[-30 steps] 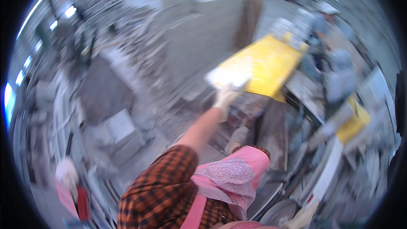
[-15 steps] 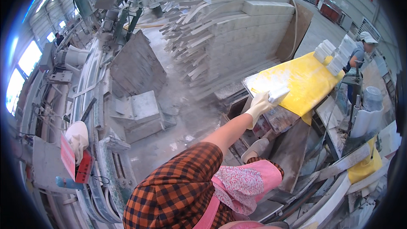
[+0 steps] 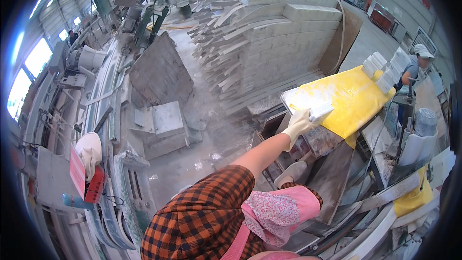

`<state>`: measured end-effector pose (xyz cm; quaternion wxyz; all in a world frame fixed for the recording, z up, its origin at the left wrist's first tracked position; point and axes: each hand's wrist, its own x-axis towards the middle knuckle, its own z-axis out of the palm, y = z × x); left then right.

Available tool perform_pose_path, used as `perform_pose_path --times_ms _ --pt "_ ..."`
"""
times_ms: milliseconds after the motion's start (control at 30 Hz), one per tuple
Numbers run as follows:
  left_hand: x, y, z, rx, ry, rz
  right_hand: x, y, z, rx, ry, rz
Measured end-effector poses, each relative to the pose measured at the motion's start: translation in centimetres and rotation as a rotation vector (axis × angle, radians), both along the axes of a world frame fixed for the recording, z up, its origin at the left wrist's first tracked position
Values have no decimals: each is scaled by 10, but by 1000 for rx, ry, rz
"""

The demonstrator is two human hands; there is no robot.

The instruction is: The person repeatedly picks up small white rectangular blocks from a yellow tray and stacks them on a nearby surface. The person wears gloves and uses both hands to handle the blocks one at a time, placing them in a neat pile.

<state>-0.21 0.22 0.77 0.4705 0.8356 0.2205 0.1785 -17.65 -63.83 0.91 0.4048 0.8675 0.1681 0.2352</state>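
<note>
My left hand (image 3: 301, 122), in a cream-coloured glove, reaches out over the near edge of a bench covered with a yellow sheet (image 3: 339, 98). Its fingers are closed around a small bundle of white stone strips (image 3: 321, 112), held just above or against the sheet; I cannot tell whether they touch it. At the sheet's far right corner stand stacks of similar white stone pieces (image 3: 394, 70). My right hand is out of the picture.
Behind the bench rises a big pile of white stone slabs (image 3: 288, 33) with ragged ends. To the left lie a leaning grey board (image 3: 161, 70), stone blocks (image 3: 168, 123) and a long machine rail (image 3: 103, 86). A co-worker (image 3: 411, 70) stands beyond the bench at right.
The view has shifted slightly, so the scene sits a little lower and further right. My left hand still holds the white strips near the sheet's front edge, turned a little.
</note>
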Motion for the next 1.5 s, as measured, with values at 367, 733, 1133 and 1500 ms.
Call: perform_pose_path --times_ms 367,733,1133,1500 --pt "4 -3 -8 7 -55 5 26 -29 -39 3 -398 226" --pt "3 -7 -1 -6 -64 30 44 74 83 800 137 -792" --pt "-13 18 14 162 28 -208 209 431 42 2541 807 230" --pt "-27 13 12 -5 0 -298 133 537 74 2297 969 127"
